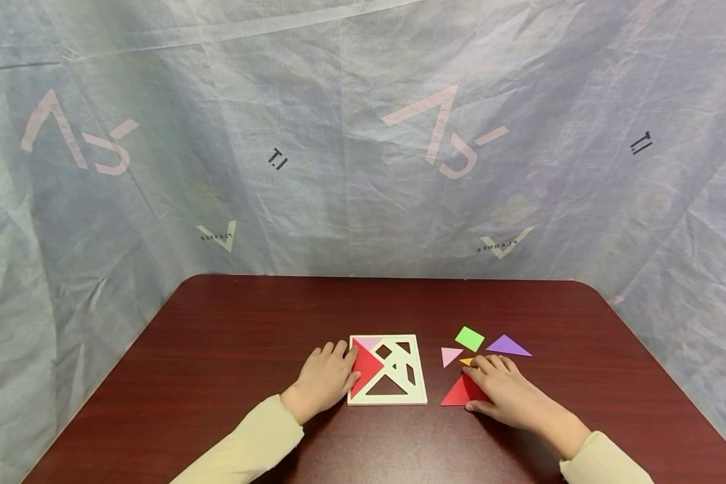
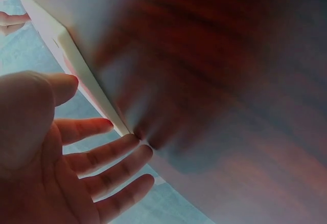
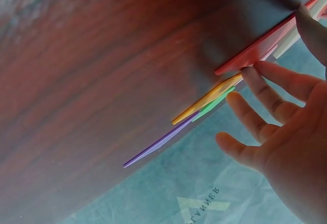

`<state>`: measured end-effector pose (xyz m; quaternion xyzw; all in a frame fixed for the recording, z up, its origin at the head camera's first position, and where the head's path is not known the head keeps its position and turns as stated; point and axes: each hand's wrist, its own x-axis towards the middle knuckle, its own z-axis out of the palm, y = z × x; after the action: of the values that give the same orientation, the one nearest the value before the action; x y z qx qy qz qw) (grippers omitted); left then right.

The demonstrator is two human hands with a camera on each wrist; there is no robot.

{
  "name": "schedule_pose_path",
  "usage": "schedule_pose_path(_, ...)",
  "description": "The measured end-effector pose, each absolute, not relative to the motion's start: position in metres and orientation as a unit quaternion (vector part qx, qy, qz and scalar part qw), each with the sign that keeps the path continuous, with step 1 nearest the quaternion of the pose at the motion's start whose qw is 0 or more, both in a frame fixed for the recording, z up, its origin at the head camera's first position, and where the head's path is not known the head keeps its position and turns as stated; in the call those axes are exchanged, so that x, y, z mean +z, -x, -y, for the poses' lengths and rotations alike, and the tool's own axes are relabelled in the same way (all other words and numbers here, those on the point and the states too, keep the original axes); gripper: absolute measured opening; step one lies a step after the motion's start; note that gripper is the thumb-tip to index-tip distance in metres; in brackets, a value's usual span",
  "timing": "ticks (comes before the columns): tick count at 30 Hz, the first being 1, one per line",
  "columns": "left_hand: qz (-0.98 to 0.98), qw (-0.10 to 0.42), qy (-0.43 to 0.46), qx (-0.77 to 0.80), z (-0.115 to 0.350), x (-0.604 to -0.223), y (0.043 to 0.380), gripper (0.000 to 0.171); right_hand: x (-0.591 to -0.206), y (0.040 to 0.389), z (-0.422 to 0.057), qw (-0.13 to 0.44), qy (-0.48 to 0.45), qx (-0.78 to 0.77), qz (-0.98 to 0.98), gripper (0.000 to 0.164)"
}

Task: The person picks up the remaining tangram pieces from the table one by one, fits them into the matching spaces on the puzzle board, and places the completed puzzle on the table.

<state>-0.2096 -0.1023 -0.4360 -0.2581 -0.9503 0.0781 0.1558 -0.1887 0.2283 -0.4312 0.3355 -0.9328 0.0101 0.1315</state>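
A cream tangram board [image 1: 421, 378] lies flat on the table, with a large red triangle [image 1: 367, 368] and a pink piece [image 1: 370, 343] in its left part. My left hand [image 1: 320, 380] rests at the board's left edge, fingers extended, the thumb and index tips touching the red triangle. To the right of the board my right hand [image 1: 509, 396] pinches a second red triangle [image 3: 263, 42] by its edges between thumb and fingertips. Beyond that hand, an orange piece [image 3: 207, 101] is partly hidden in the head view.
Loose pieces lie past the right hand: a pink triangle [image 1: 450, 355], a green square [image 1: 469, 338] and a purple triangle [image 1: 509, 345]. Several cut-out slots show in the board. The dark red table [image 1: 266, 309] ends at a grey printed cloth [image 1: 339, 168] behind.
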Motion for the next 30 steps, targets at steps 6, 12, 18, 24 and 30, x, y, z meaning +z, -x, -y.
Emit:
schedule_pose_path(6,0.95,0.159,0.258,0.08,0.101,-0.436,0.213,0.044,-0.431,0.191,-0.228,0.122,-0.331,0.018,0.936,0.054)
schedule_pose_path(12,0.947,0.176,0.256,0.083,0.1,-0.436,0.219,0.047,-0.429,0.191,-0.227,0.106,-0.321,0.031,0.941,0.053)
schedule_pose_path(18,0.948,0.173,0.251,0.091,0.098,-0.437,0.223,0.046,-0.425,0.191,-0.226,0.076,-0.312,0.048,0.946,0.054)
schedule_pose_path(24,0.95,0.167,0.245,0.093,0.096,-0.44,0.226,0.046,-0.425,0.194,-0.225,0.07,-0.311,0.061,0.946,0.052)
schedule_pose_path(30,0.954,0.151,0.242,0.093,0.096,-0.44,0.226,0.045,-0.424,0.195,-0.225,0.071,-0.309,0.07,0.946,0.049)
